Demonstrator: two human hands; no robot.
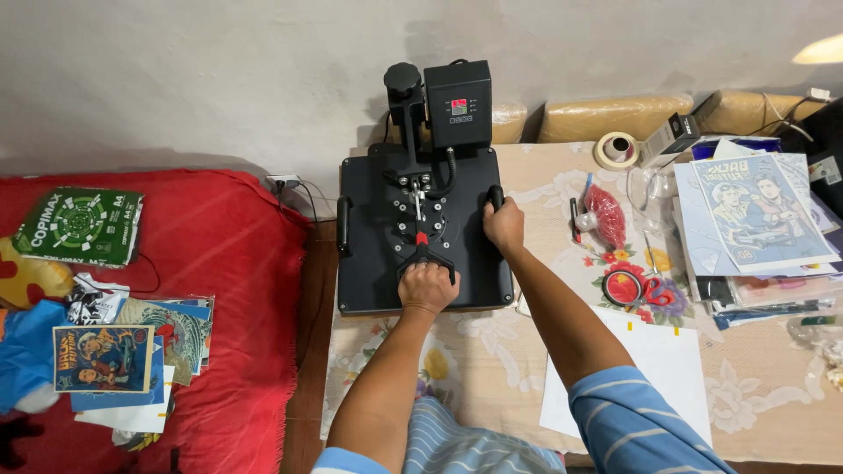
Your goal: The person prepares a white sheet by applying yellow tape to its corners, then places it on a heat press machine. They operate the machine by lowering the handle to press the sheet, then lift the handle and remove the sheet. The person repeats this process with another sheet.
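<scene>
A black heat press (pixel 369 228) stands on the table with its flat top plate down and a control box (pixel 457 104) at the back. My left hand (pixel 428 286) is closed around the press's front lever handle near the front edge of the plate. My right hand (pixel 503 224) grips the black side handle on the plate's right edge. The matching handle on the left side (pixel 343 225) is free.
A white sheet (pixel 654 369) lies on the flowered tablecloth right of my arm. Red-handled scissors (pixel 637 288), a red pouch (pixel 604 215), a tape roll (pixel 616 149) and a stack of printed posters (pixel 755 219) sit at the right. On the red cloth (pixel 228 290) at the left lie a green paper ream (pixel 81 226) and printed pictures (pixel 104 358).
</scene>
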